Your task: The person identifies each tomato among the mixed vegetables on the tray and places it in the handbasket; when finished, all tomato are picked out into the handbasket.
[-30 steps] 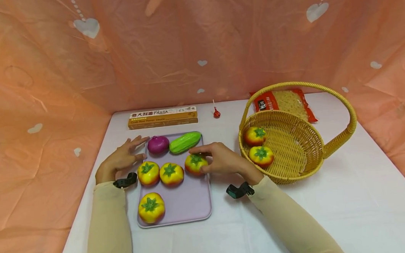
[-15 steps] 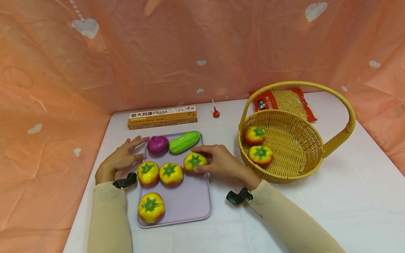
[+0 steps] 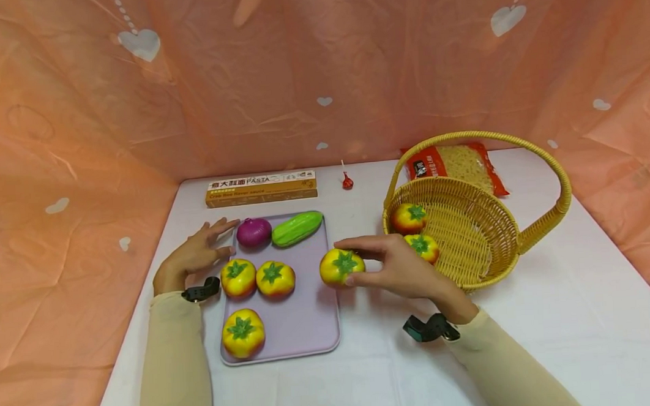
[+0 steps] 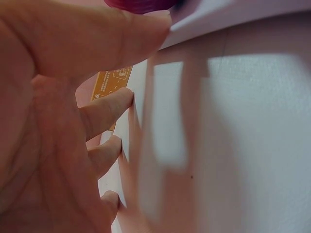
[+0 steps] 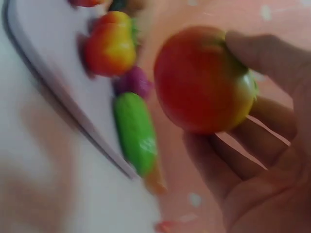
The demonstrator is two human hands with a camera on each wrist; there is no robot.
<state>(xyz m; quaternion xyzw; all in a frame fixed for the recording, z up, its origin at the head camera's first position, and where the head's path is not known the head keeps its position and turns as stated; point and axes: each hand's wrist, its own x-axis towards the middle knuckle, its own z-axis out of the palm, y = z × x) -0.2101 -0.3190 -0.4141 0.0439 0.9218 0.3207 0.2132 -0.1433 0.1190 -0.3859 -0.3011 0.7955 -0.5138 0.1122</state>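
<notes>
My right hand (image 3: 406, 269) holds a yellow-and-red toy tomato (image 3: 336, 268) between thumb and fingers, up over the right edge of the lilac tray (image 3: 304, 330). In the right wrist view the tomato's red underside (image 5: 199, 87) shows, with fingers curled around it. My left hand (image 3: 195, 249) rests at the tray's left edge with fingers spread and relaxed, beside a purple onion (image 3: 253, 232). A green cucumber (image 3: 297, 229) and several more tomatoes (image 3: 276, 280) lie on the tray. In the left wrist view, the thumb (image 4: 112, 36) is near the onion.
To the right stands a wicker basket (image 3: 465, 245) with a tall handle and two tomatoes (image 3: 408, 218) inside, one partly hidden by my right hand. Behind it lies a red pasta bag (image 3: 466, 162). A pasta box (image 3: 260, 189) and a red lollipop (image 3: 348, 181) are at the back.
My right hand has lifted the tomato off the tray and carried it to the right, toward the basket. The left hand stays in place.
</notes>
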